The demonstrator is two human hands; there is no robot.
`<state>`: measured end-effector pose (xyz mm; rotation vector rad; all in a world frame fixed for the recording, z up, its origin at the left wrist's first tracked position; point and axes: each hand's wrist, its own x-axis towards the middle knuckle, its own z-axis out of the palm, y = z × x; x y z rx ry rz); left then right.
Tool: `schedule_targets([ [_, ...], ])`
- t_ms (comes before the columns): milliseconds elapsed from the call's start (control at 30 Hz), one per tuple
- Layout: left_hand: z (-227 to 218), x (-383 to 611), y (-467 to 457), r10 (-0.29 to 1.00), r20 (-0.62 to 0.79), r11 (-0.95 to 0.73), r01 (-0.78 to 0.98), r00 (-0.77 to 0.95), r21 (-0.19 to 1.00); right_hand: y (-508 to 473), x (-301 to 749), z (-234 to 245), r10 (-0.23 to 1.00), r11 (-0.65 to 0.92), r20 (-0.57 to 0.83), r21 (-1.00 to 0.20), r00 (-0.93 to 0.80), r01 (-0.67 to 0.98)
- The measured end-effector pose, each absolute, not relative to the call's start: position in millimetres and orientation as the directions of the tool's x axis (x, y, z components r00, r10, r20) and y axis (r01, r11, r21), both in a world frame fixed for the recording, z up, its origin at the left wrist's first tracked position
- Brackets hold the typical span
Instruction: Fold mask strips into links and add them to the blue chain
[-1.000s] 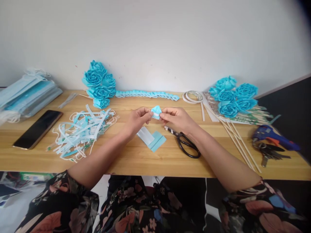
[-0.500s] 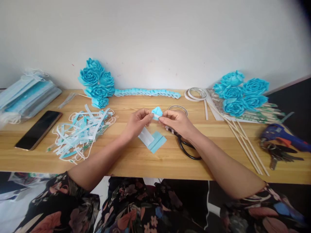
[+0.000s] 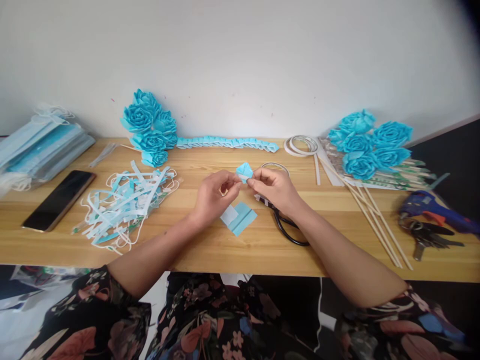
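Note:
Above the middle of the table, a small folded piece of blue mask fabric (image 3: 244, 171) is held between both hands, its folds meeting in a point at the top. My left hand (image 3: 215, 194) pinches its lower left edge with thumb and forefinger. On the right edge, my right hand (image 3: 275, 187) grips it between thumb and fingers. Below the hands lie flat blue and white fabric pieces (image 3: 243, 218), partly covered by my left hand. Black-handled scissors (image 3: 290, 240) rest under my right wrist, their blades mostly hidden.
A ruffled blue strip (image 3: 227, 143) runs along the wall between two bunches of blue fabric flowers (image 3: 152, 127). At left are face masks (image 3: 45, 145), a phone (image 3: 59, 201) and cut strips (image 3: 127, 207). Tape rolls (image 3: 303, 145), sticks (image 3: 378, 225), keys (image 3: 429, 235) and a glue gun (image 3: 431, 207) lie right.
My left hand has shifted slightly left and down, its fingers now just at the folded piece's edge. The folded piece has moved a little to the right.

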<state>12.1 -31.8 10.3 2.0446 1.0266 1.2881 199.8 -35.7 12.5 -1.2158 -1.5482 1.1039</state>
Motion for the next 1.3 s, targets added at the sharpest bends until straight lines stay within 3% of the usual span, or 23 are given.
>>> schedule_targets([
  [367,3.6,11.4,-29.1,0.796,0.533,-0.604,0.421,0.286,0.676,-41.3,193.8,17.0,0.940,0.340,0.295,-0.854,-0.172,0.394],
  [600,3.0,11.5,-28.6,0.793,0.530,-0.607,0.464,0.300,0.646,-40.3,195.1,11.7,0.845,0.529,0.476,-0.683,-0.242,0.503],
  [933,3.2,13.0,-30.3,0.761,0.567,-0.641,0.504,0.315,0.579,-40.9,195.0,10.3,0.826,0.557,0.498,-0.652,-0.264,0.514],
  [1300,6.5,13.6,-30.9,0.770,0.557,-0.632,0.491,0.311,0.600,-41.9,194.1,13.1,0.860,0.506,0.445,-0.678,-0.250,0.533],
])
